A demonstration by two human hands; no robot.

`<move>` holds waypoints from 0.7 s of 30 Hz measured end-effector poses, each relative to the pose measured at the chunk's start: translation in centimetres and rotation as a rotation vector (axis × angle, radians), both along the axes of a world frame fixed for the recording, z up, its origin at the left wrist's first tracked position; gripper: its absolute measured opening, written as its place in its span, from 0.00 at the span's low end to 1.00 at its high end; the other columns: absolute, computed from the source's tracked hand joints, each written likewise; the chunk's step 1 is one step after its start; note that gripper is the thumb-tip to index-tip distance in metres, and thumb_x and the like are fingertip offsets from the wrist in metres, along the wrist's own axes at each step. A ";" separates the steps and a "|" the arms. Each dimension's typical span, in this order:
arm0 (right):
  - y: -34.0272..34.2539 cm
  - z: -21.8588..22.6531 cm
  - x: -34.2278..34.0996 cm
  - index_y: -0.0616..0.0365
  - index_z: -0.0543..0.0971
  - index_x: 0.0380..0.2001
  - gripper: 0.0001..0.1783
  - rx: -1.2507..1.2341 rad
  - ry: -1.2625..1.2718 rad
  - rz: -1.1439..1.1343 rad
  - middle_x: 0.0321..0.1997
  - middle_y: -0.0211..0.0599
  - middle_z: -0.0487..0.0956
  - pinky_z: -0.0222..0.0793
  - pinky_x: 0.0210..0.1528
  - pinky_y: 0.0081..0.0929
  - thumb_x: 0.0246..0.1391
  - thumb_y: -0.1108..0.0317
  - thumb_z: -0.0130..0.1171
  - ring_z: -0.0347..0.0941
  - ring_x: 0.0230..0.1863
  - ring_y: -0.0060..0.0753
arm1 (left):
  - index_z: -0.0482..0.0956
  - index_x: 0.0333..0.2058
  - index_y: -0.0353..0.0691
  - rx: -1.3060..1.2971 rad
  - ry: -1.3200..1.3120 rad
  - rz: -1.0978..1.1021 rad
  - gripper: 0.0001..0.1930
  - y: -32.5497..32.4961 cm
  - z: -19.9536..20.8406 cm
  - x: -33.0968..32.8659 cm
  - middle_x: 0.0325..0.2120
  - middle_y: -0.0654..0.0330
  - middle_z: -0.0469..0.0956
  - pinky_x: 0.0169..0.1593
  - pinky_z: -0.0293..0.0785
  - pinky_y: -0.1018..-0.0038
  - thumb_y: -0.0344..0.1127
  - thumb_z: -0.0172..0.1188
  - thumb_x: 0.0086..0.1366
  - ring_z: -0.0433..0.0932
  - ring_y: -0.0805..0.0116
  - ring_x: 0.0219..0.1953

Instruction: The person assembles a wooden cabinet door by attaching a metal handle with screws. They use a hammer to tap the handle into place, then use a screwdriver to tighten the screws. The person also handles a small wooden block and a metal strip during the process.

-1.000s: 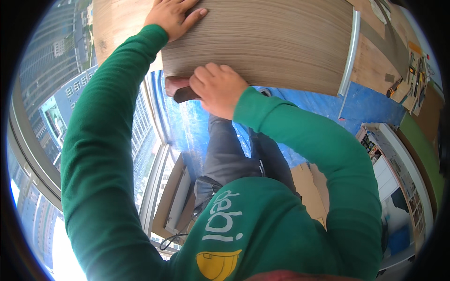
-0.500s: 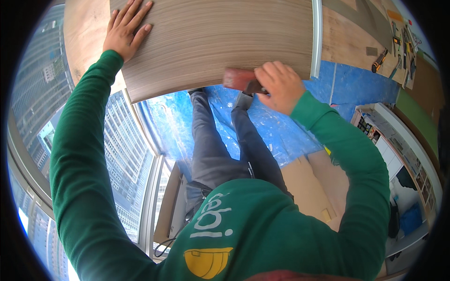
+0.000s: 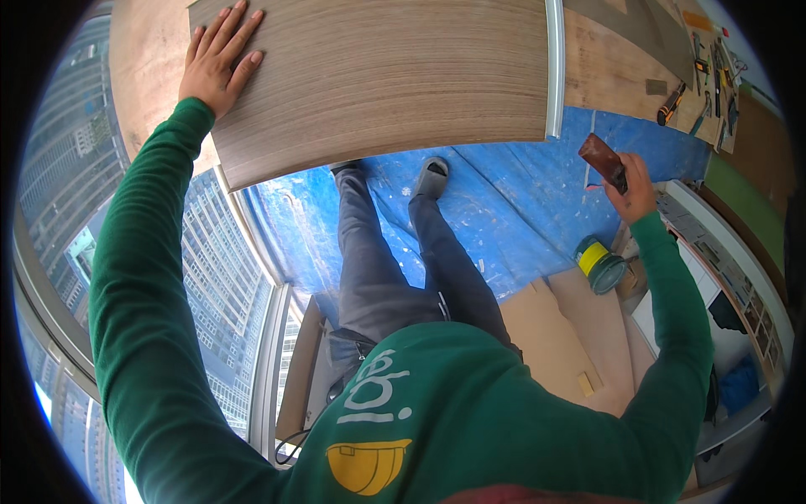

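Note:
My left hand (image 3: 217, 74) lies flat with fingers spread on the left part of a brown wood-grain panel (image 3: 378, 76). The panel rests on a paler plywood surface (image 3: 151, 92), its curved-looking near edge facing my legs. Off to the right, clear of the panel, my right hand (image 3: 636, 189) is closed around a reddish-brown, block-shaped hand tool (image 3: 599, 158) with a dark part at the gripped end. The tool is held in the air above the blue sheet, tilted up to the left. Its exact kind and its underside cannot be made out.
A pale metal strip (image 3: 554, 76) runs along the panel's right edge. Several hand tools (image 3: 712, 80) lie on the plywood at far right. Blue sheeting (image 3: 495, 218) covers the floor, with a green-and-yellow can (image 3: 599, 265) and cardboard (image 3: 550, 336). A shelf unit (image 3: 730, 260) stands right; windows are left.
My right hand has carried the reddish-brown tool from the panel's near edge out to the right, away from the panel. My left hand stays flat on the panel. The can has come into view.

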State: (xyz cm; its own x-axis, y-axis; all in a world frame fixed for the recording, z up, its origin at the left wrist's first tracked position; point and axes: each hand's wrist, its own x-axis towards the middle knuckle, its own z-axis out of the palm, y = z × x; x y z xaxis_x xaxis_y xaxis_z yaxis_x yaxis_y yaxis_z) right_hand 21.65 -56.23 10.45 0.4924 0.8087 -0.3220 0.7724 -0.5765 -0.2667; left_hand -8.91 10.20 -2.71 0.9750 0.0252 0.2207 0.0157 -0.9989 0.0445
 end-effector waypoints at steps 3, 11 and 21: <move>5.8 2.1 -3.0 0.63 0.71 0.58 0.34 0.049 0.117 -0.053 0.54 0.52 0.73 0.70 0.57 0.45 0.48 0.69 0.71 0.71 0.55 0.59 | 0.56 0.75 0.67 -0.015 -0.009 0.011 0.30 0.1 0.3 -0.5 0.77 0.66 0.51 0.80 0.35 0.54 0.59 0.40 0.77 0.47 0.61 0.79; 28.9 -2.9 -17.5 0.61 0.74 0.53 0.31 0.234 0.205 0.412 0.51 0.45 0.75 0.71 0.55 0.43 0.46 0.61 0.72 0.72 0.54 0.50 | 0.56 0.75 0.51 -0.159 0.342 0.186 0.35 -2.5 3.7 1.0 0.77 0.52 0.48 0.79 0.31 0.51 0.56 0.44 0.74 0.43 0.52 0.79; 47.4 -6.7 -35.2 0.59 0.79 0.43 0.18 0.422 0.076 0.803 0.41 0.36 0.76 0.71 0.40 0.35 0.54 0.58 0.62 0.74 0.43 0.36 | 0.56 0.75 0.54 -0.179 0.243 0.150 0.34 -0.9 2.2 -0.3 0.78 0.56 0.48 0.79 0.32 0.51 0.59 0.40 0.75 0.43 0.54 0.79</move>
